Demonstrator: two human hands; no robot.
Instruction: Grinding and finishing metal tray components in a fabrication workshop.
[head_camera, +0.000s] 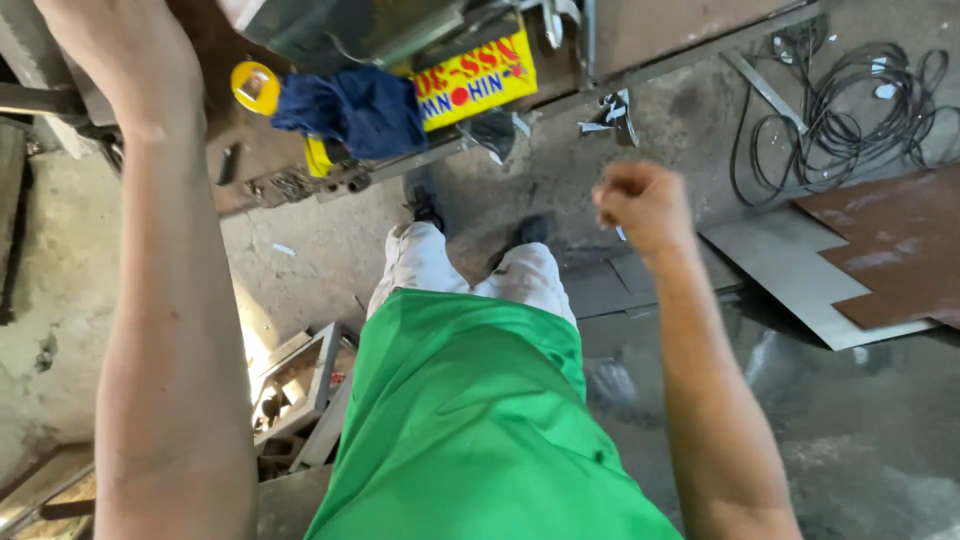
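On the desk (640, 35) lies a yellow box (478, 80) beside blue cloth (355, 108); right hand (640, 205) is a closed fist, maybe empty; left hand (115, 55) grip unclear.

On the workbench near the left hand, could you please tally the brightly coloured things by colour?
Yellow: 2, the round tape roll and the printed box
Blue: 1, the crumpled cloth
Total: 3
The left hand reaches to the bench; the right hand is a fist in the air, holding nothing visible.
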